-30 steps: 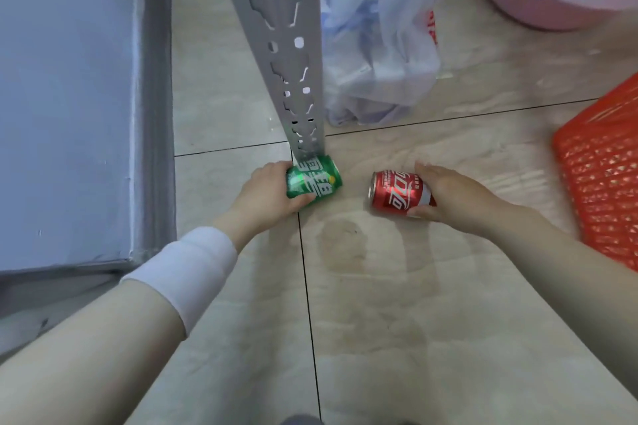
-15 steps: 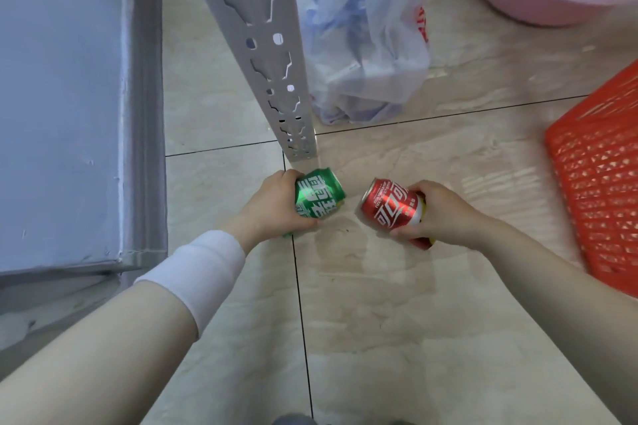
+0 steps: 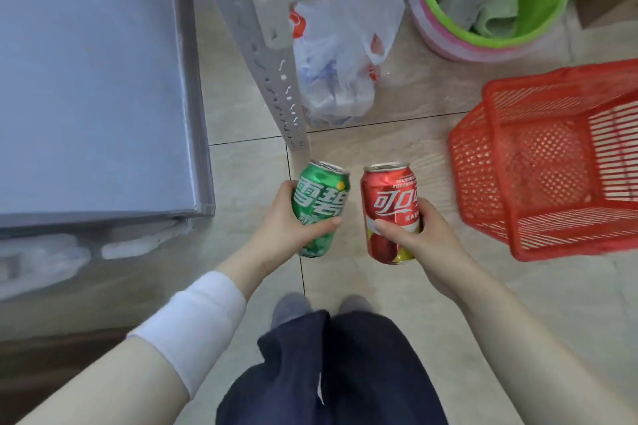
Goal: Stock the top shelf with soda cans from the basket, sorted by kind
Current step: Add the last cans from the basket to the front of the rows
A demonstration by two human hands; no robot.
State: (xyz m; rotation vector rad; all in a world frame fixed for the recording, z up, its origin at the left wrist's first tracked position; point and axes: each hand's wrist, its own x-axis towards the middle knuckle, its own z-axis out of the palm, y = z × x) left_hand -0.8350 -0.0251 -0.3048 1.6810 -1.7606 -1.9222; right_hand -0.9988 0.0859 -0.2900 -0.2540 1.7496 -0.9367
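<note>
At centre frame, above open floor tiles (image 3: pixel 397 290) between grey shelf post (image 3: pixel 276 79) and tipped red basket (image 3: pixel 538 183) at right, a left hand (image 3: pixel 286 228) grips a green can (image 3: pixel 319 207); the right hand (image 3: pixel 421 241) clasps a red can (image 3: pixel 392 203), both upright, apart.

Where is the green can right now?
In the head view, the green can is near centre, held in the left hand, just left of the red can and below the foot of the shelf post.
</note>
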